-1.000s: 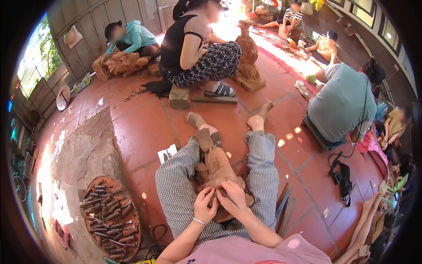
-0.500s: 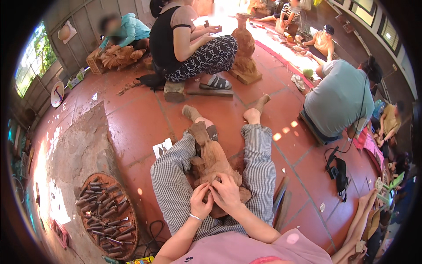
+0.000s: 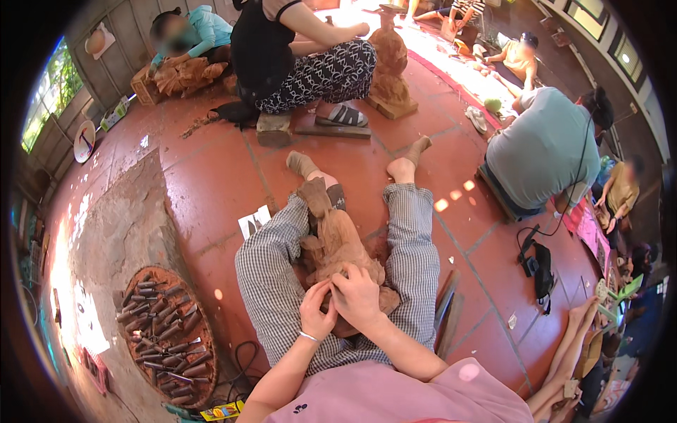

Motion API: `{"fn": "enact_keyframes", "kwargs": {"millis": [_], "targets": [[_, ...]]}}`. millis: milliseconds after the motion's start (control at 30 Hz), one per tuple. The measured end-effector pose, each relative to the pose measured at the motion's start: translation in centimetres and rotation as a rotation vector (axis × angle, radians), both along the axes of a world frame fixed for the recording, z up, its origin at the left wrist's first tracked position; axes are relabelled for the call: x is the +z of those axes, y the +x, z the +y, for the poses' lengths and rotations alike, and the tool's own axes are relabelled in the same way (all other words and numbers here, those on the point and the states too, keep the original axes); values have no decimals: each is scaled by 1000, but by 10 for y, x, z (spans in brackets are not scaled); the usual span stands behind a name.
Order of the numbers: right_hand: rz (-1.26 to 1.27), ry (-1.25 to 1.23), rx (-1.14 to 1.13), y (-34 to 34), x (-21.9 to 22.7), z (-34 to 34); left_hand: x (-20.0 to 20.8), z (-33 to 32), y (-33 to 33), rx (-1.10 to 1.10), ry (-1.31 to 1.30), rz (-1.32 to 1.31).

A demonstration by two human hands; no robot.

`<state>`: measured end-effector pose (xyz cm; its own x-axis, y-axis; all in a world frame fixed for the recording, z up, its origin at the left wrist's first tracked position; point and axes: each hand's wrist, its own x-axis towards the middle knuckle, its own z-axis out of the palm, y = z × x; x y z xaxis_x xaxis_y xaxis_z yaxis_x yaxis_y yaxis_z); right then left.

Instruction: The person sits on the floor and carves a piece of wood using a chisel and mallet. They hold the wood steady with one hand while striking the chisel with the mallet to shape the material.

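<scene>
A brown carved wooden figure (image 3: 342,243) lies between my legs, its narrower end pointing away from me. At its near end my left hand (image 3: 319,311) and my right hand (image 3: 358,297) meet, fingertips close together over the wood. Both hands have their fingers bent and drawn in. Whatever sits between the fingertips is hidden by the fingers. Left of my legs, a round tray (image 3: 210,356) holds many dark-handled carving tools (image 3: 166,321).
A stone slab (image 3: 120,233) lies under the tray. Flat bars (image 3: 448,317) rest beside my right thigh. Ahead sits a person in patterned trousers (image 3: 324,70) near a carved wooden piece (image 3: 389,67). Another person (image 3: 539,151) sits at right, near a black strapped device (image 3: 541,271).
The view has shifted slightly, so the scene sits a little higher and further left. My hands stay together at the figure's near end. The person ahead has changed arm position.
</scene>
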<state>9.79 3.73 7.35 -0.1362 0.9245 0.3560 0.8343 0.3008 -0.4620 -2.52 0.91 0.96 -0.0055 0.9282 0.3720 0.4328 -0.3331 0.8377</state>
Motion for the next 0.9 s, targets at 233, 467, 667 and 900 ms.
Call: {"fn": "enact_keyframes", "kwargs": {"millis": [233,467,667,900], "targets": [[123,6,40,6,-10,8,-1,-1,2,28,-49,-24],[22,-63,43,3,-8,10,0,0,1,15,-43,-3],[-9,36,57,1,-3,7,1,1,1,11,-33,3],[73,-17,35,2,-2,9,2,3,2,8,-33,-20]]}}
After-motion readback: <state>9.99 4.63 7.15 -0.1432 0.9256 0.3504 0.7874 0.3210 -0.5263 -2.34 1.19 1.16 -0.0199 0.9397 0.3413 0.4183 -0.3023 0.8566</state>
